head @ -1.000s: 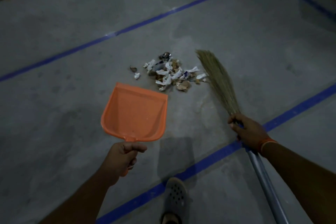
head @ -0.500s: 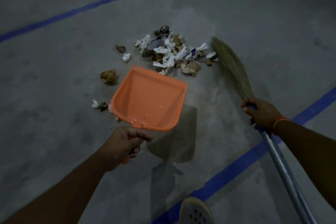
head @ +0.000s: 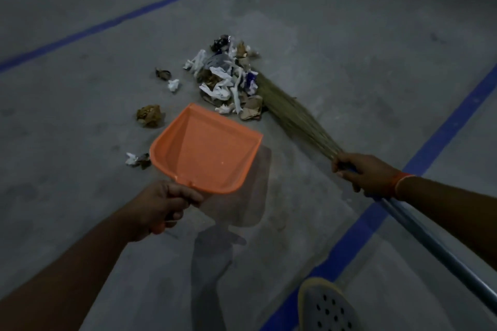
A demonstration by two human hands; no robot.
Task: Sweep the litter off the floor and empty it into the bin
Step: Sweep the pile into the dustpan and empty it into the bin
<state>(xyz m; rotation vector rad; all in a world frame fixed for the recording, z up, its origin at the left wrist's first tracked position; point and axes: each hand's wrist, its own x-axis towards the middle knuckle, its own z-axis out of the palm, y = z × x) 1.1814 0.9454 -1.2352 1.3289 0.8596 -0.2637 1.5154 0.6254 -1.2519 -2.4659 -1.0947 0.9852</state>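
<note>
A heap of litter (head: 228,80), white paper scraps and brown crumpled bits, lies on the grey concrete floor. My left hand (head: 164,205) grips the handle of an orange dustpan (head: 207,150), whose open mouth points at the heap's near edge and holds nothing. My right hand (head: 365,173) grips the broom (head: 290,113) where the straw bristles meet the metal pole. The bristles lie against the right side of the heap. Loose pieces sit apart to the left: a brown ball (head: 149,115), a white-and-brown scrap (head: 137,160) and two small bits (head: 169,79).
Blue tape lines (head: 441,129) cross the floor on the right and at the far left. My sandalled foot (head: 328,306) is at the bottom edge, right of the dustpan's shadow. No bin is in view.
The dustpan has come closer to the heap. The broom bristles have swung left against the litter and pushed its right side together. The view has moved nearer.
</note>
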